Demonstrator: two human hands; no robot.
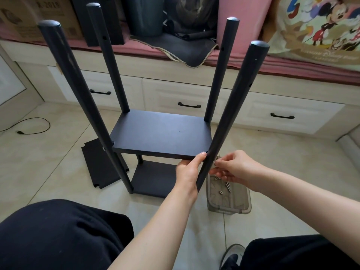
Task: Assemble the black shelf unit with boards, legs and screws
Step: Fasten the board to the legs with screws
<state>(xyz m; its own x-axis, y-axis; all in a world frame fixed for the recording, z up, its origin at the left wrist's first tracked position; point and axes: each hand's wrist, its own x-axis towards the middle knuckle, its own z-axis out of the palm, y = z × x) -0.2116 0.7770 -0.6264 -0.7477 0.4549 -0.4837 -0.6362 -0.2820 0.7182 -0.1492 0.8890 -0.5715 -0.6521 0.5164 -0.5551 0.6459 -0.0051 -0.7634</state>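
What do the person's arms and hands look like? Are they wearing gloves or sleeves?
No gloves and no sleeves show: both forearms are bare up to the frame's edge. The left hand and right hand wear no rings, watch or bracelets that I can see. Lower down there are black trousers and a dark shoe.

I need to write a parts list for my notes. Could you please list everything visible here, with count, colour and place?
legs: four, black, upright at the board corners
upper board: one, black, fitted between the legs
lower board: one, black, near the floor
loose board: one, black, flat on the tiles, left
tray: one, grey translucent, on the floor, right
screws: several, silver, in the tray
cable: one, black, far left
drawer handles: three, black, behind
left hand: holds the upper board's front edge
right hand: pinches something small at the near right leg
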